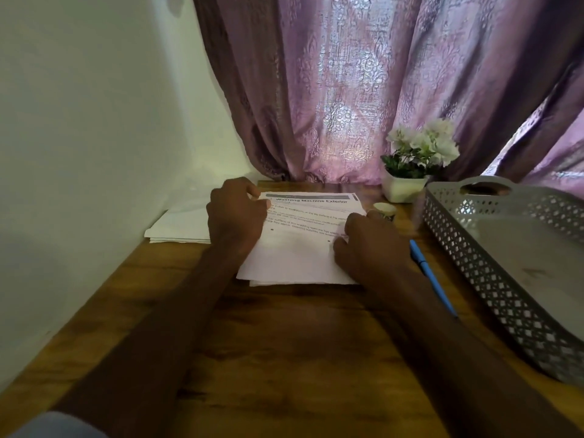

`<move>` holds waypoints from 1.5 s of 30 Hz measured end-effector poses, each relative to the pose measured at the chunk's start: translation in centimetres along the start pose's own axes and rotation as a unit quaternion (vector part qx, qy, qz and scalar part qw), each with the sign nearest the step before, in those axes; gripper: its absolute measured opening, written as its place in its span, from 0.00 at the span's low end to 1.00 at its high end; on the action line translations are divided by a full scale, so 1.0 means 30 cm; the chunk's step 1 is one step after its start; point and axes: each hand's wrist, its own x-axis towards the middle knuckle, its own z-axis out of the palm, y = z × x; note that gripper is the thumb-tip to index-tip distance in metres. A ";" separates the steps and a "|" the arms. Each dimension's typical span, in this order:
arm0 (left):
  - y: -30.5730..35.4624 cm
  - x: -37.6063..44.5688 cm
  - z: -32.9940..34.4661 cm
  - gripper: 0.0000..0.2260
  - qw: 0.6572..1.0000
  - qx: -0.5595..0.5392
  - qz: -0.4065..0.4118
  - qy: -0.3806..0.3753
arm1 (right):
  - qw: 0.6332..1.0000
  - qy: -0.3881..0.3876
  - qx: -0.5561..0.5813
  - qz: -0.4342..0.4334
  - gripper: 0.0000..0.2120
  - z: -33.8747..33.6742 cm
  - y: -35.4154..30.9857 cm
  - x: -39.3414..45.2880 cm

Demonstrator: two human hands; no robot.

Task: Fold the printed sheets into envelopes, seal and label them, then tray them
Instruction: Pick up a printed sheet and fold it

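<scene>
Grey tray (493, 279) beside printed sheets (300, 248)

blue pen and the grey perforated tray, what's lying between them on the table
Nothing: in the head view only bare wooden table separates the blue pen from the grey perforated plastic tray.

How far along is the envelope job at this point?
Barely begun. Done: nothing visible, as the grey tray holds no envelopes. In hand: left hand and right hand rest on the printed sheets, still flat. Left: folding, filling the white envelopes, sealing, labelling with the blue pen, traying.
</scene>
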 end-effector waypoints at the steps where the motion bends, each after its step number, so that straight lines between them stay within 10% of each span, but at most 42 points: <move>1: -0.002 0.010 -0.002 0.11 1.000 -0.019 -0.002 -0.003 | 1.000 0.004 0.000 0.002 0.14 -0.002 -0.003 0.000; 11: 0.010 0.016 -0.094 0.23 0.869 -0.401 -0.197 -0.212 | 0.991 0.090 0.098 -0.017 0.21 -0.035 -0.010 0.009; 16: 0.028 -0.005 -0.107 0.07 0.835 -0.477 -0.196 -0.192 | 0.963 0.111 0.243 -0.014 0.18 -0.030 0.043 0.063; 22: 0.011 0.026 -0.096 0.25 0.858 -0.451 -0.171 -0.176 | 0.921 0.147 0.360 0.015 0.15 -0.032 0.043 0.092; 30: 0.025 0.038 -0.128 0.10 0.835 -0.499 -0.125 -0.197 | 0.739 0.009 0.658 0.148 0.08 -0.119 0.026 0.130; 45: 0.015 0.014 -0.111 0.10 0.869 -0.456 -0.099 -0.163 | 0.722 0.036 0.684 0.098 0.15 -0.091 0.060 0.157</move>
